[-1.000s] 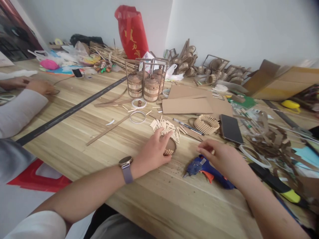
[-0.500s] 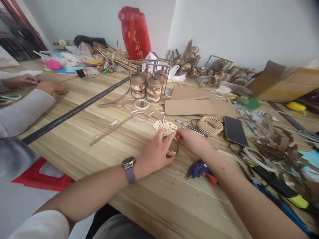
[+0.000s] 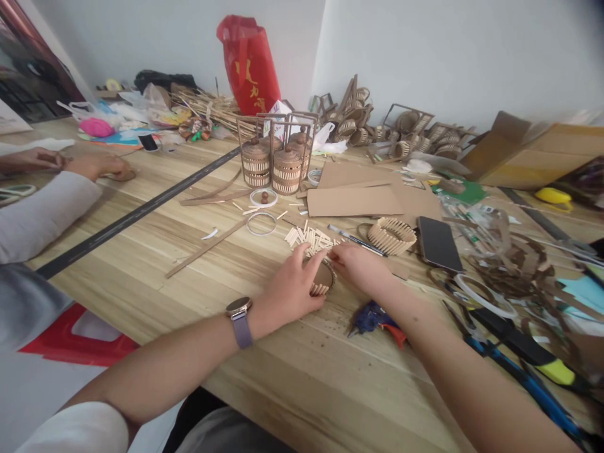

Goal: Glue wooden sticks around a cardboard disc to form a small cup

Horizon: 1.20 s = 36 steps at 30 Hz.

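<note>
Head view: I find the left hand [image 3: 287, 290] with fingers grasping the round base [image 3: 323, 274], inward of the worktop's [image 3: 302, 358] near edge; whether the right hand [image 3: 362, 267] holds anything, I cannot tell; uneven pressure could tilt rim sticks [image 3: 319, 290]

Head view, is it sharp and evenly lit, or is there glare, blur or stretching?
Head view: soft, fairly even light, no harsh glare on the phone; head view: slightly hazy, so single sticks are hard to make out near the right hand; head view: the top right corner darkens, and the box by the right edge looks stretched, probably by a wide lens.
</note>
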Each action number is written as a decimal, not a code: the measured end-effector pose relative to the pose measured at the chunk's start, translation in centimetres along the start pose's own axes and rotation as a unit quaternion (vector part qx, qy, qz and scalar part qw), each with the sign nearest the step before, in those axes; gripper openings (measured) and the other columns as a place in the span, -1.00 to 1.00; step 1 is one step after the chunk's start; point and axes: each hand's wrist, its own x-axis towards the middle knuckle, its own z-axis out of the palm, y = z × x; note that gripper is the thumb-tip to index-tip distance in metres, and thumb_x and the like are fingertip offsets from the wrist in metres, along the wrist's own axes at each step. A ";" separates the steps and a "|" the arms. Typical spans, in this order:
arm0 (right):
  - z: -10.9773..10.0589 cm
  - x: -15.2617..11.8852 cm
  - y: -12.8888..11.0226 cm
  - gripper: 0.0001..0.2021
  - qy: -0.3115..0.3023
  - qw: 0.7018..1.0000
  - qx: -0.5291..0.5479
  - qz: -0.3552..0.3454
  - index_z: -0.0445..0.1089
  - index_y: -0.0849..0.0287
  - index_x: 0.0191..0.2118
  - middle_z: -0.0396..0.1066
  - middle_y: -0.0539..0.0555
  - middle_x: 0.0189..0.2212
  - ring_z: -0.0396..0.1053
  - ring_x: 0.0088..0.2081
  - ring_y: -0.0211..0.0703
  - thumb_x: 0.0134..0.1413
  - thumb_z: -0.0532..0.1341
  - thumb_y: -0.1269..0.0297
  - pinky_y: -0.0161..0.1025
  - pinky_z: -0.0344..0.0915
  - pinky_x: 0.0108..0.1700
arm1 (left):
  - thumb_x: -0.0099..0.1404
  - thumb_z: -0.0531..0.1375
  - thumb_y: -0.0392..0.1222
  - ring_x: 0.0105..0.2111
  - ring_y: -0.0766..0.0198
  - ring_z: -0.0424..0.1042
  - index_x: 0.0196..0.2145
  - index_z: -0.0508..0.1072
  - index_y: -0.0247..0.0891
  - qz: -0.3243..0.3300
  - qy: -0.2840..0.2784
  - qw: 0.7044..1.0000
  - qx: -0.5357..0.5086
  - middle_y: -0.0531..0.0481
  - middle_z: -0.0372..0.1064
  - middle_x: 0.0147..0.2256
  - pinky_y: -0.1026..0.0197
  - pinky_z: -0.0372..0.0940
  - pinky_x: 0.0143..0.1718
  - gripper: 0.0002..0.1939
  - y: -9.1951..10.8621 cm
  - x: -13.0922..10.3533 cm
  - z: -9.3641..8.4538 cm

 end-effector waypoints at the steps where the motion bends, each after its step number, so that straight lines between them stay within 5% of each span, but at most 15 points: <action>1: 0.0 0.1 -0.1 -0.83 0.001 1.000 -0.001 -0.001 0.42 0.24 -0.36 0.48 0.19 -0.29 0.41 -0.22 -0.09 0.14 0.08 0.46 -0.29 0.20 -0.27 | 0.06 0.27 -0.27 0.15 -0.19 0.14 0.23 0.01 -0.23 -0.001 -0.003 1.000 0.006 -0.34 -0.15 0.20 -0.13 0.27 0.01 -0.18 0.0 0.0 0.0; 19: -1.3 -4.3 2.3 -0.85 0.014 0.998 0.056 0.009 0.30 0.15 -0.48 0.37 -0.01 -0.56 0.27 -0.50 -0.24 -0.10 0.10 0.55 -0.35 0.06 -0.44 | 0.05 0.28 -0.27 0.12 -0.15 0.18 0.22 0.00 -0.19 0.009 0.013 1.000 0.008 -0.29 -0.13 0.19 -0.11 0.30 0.00 -0.17 -0.2 -0.1 0.2; 36: 0.7 -3.4 1.5 -0.84 0.045 0.968 0.246 -0.014 0.42 0.16 -0.32 0.39 0.00 -0.52 0.29 -0.50 -0.21 0.06 0.10 0.33 -0.30 0.16 -0.42 | 0.07 0.29 -0.26 0.09 -0.17 0.20 0.22 -0.03 -0.20 0.025 0.016 1.000 0.009 -0.31 -0.11 0.17 -0.14 0.31 -0.03 -0.16 -0.4 -0.1 0.2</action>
